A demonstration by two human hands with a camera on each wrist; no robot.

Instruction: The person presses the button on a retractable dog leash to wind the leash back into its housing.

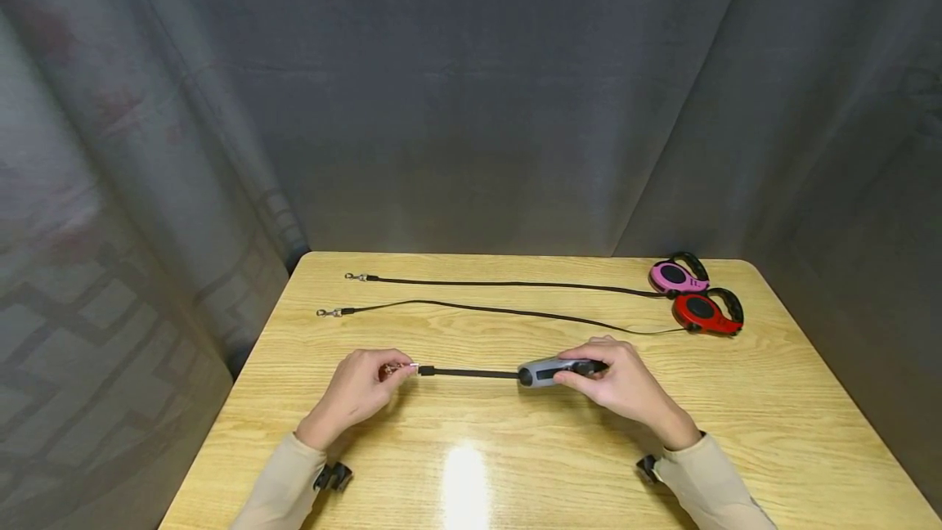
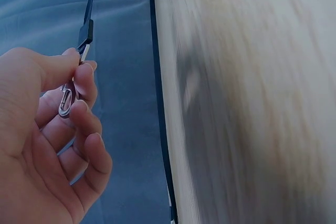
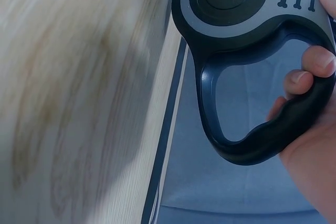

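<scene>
My right hand (image 1: 614,379) grips the black handle (image 3: 289,135) of a grey retractable dog leash (image 1: 545,371), held above the table. The right wrist view shows its round black centre and bone-shaped marks, with fingers curled round the handle. From its black nose a short stretch of black strap (image 1: 471,373) runs left, looking straight, to my left hand (image 1: 362,387). Between thumb and forefinger that hand pinches the metal snap hook (image 2: 65,102) at the strap's end; part of the hook is hidden by the fingers.
Further back on the wooden table (image 1: 471,432) lie a pink retractable leash (image 1: 673,276) and a red one (image 1: 699,311), side by side at the right. Their black cords stretch left to metal hooks (image 1: 329,312). Grey curtains (image 1: 471,105) hang behind and at both sides.
</scene>
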